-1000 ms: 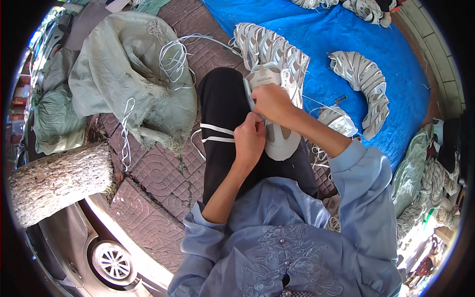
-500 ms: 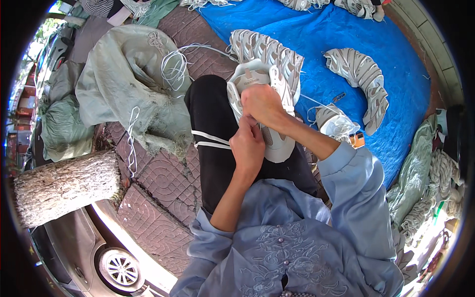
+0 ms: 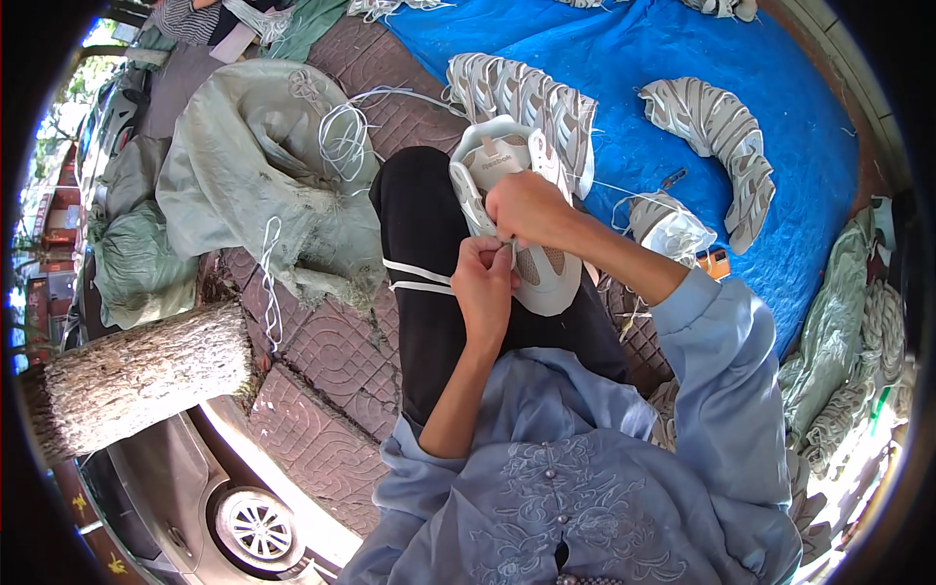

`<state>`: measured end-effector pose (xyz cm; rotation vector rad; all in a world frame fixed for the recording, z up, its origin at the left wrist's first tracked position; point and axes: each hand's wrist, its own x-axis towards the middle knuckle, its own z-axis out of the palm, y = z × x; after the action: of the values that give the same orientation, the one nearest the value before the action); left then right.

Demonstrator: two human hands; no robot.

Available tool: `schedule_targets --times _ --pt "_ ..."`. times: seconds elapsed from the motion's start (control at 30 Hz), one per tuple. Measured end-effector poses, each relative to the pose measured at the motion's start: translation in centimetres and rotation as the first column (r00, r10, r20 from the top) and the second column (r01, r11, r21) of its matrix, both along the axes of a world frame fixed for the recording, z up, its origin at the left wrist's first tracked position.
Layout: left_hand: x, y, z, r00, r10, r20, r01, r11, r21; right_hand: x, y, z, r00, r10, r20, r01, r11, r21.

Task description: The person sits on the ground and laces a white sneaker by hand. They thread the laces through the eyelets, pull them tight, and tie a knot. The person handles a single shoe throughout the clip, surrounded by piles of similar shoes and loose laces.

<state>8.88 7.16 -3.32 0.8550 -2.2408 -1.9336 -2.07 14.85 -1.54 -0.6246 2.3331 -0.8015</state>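
Observation:
A pale grey-white sneaker (image 3: 546,278) lies sole-down on my lap over black trousers (image 3: 419,253) with white stripes. My left hand (image 3: 485,283) grips the shoe's near side, fingers closed on its edge. My right hand (image 3: 526,207) is closed over the shoe's middle, pinching at the lacing area; what it pinches is hidden under the fingers. Both hands touch each other over the shoe. Light blue sleeves cover my right arm.
A blue tarp (image 3: 682,68) ahead holds two curved rows of stacked sneakers (image 3: 531,93) (image 3: 717,132). A grey-green sack (image 3: 263,166) with loose white laces (image 3: 341,136) lies left on brick paving. A tree trunk (image 3: 141,375) and a car (image 3: 214,497) are lower left.
My hands stayed on the shoe, working close together at its middle. The view shifted slightly, so shoe and hands sit a little higher and further right than before.

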Motion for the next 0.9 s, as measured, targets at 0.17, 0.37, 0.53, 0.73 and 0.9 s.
schedule_targets --times 0.17,0.37,0.53,0.73,0.9 --pt "-0.1 -1.1 0.4 0.999 0.004 -0.033 -0.005 1.000 -0.029 -0.3 -1.6 -0.7 0.998 -0.055 -0.026 0.055 0.998 0.012" --pt "0.4 -3.0 -0.8 0.986 -0.080 -0.145 0.010 0.901 -0.433 0.4 -3.6 -1.2 0.995 -0.084 0.055 0.086 0.995 -0.042" --pt "0.4 -1.2 -2.4 0.946 -0.255 -0.199 0.040 0.702 -0.711 1.0 -1.8 -2.2 0.988 -0.137 0.067 0.149 0.963 -0.227" --pt "0.3 -3.6 -0.8 0.825 -0.521 -0.219 0.251 0.685 -0.684 0.9 1.0 0.1 0.936 -0.164 0.312 0.284 0.875 -0.392" --pt "-2.5 -5.7 1.2 0.672 -0.726 0.143 0.426 0.222 -0.877 1.4 2.5 -0.8 0.924 -0.230 0.305 0.359 0.796 -0.488"
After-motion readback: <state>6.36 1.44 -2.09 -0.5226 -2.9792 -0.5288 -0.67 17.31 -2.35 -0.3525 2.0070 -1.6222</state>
